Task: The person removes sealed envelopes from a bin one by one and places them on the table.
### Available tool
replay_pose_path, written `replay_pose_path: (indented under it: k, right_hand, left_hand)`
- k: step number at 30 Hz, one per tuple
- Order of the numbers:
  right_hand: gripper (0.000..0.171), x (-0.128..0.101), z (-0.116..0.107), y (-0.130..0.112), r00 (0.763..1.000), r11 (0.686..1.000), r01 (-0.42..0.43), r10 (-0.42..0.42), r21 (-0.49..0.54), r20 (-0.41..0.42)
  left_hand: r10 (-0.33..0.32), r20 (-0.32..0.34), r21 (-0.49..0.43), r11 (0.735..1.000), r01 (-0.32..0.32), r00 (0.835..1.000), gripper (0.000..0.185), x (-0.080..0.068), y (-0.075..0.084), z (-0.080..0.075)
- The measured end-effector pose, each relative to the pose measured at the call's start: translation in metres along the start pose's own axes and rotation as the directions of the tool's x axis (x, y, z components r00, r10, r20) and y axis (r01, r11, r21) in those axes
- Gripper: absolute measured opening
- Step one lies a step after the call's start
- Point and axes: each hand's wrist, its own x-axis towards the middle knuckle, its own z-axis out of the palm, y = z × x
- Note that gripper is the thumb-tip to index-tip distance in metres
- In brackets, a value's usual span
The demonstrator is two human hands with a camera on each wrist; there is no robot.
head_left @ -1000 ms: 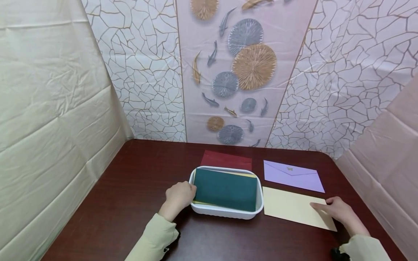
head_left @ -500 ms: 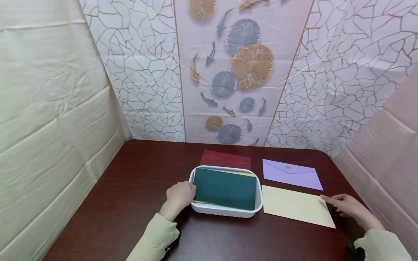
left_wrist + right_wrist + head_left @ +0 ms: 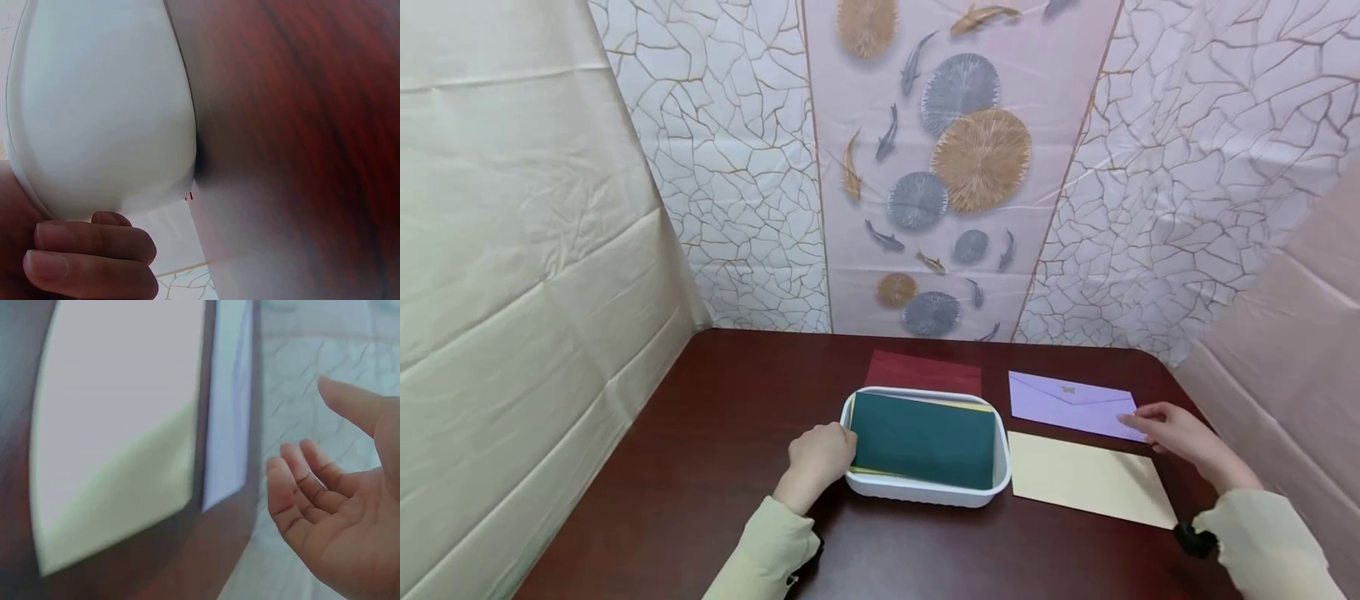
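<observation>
With its fingers curled over the left end, my left hand (image 3: 822,454) grips the white plastic basket (image 3: 917,490). The left wrist view shows fingertips (image 3: 94,240) against the basket wall (image 3: 106,112). Inside the basket lies a flat dark green envelope (image 3: 925,442), on top of something yellow (image 3: 973,407). My right hand (image 3: 1176,435) hovers at the right end of a lavender envelope (image 3: 1045,400) with a small gold butterfly. Its fingers are relaxed and hold nothing; in the right wrist view thumb and fingertips (image 3: 281,487) stand apart. A cream envelope (image 3: 1082,475) lies just in front.
A dark red envelope (image 3: 925,371) lies behind the basket, partly hidden by it. The dark brown table (image 3: 737,383) runs to a patterned cloth backdrop (image 3: 760,167). Cloth walls (image 3: 512,292) hang on the left and right.
My right hand has left the cream envelope, swung out past its right edge, then moved back to the lavender one. The left hand stays on the basket. The envelopes have not moved.
</observation>
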Motion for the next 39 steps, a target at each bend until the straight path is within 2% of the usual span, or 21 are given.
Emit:
replay_pose_path:
  k: [3, 8, 14, 20, 27, 35, 39]
  right_hand:
    - [0.069, 0.001, 0.004, -0.024, 0.996, 0.997, 0.074, -0.074, -0.012, -0.043]
    - [0.069, 0.004, 0.011, -0.086, 0.981, 0.983, 0.184, -0.183, 0.014, -0.062]
    - [0.064, 0.001, 0.018, -0.155, 0.961, 0.961, 0.276, -0.274, 0.035, -0.041]
    - [0.053, -0.006, 0.024, -0.2, 0.932, 0.93, 0.362, -0.361, 0.064, -0.016]
    - [0.043, -0.003, 0.034, -0.221, 0.893, 0.893, 0.449, -0.449, 0.023, 0.02]
    - [0.045, 0.009, 0.063, -0.216, 0.9, 0.902, 0.425, -0.413, -0.07, 0.139]
    - [0.041, 0.018, 0.08, -0.213, 0.891, 0.894, 0.436, -0.413, -0.1, 0.188]
  left_hand:
    - [0.007, 0.002, -0.003, 1.0, -0.007, 1.0, 0.043, -0.001, 0.001, 0.003]
    - [-0.004, -0.013, 0.006, 1.0, 0.004, 1.0, 0.042, 0.0, 0.0, 0.002]
    - [-0.009, -0.023, 0.004, 1.0, 0.009, 1.0, 0.041, 0.001, -0.001, 0.0]
    - [-0.014, -0.007, 0.006, 1.0, 0.014, 1.0, 0.042, 0.001, -0.001, 0.001]
    - [-0.021, 0.0, 0.014, 1.0, 0.021, 1.0, 0.043, 0.002, 0.002, -0.001]
    - [-0.012, 0.026, 0.034, 0.999, 0.011, 1.0, 0.043, 0.002, 0.004, -0.001]
    - [-0.017, 0.019, 0.036, 0.999, 0.016, 1.0, 0.043, 0.002, 0.004, 0.001]
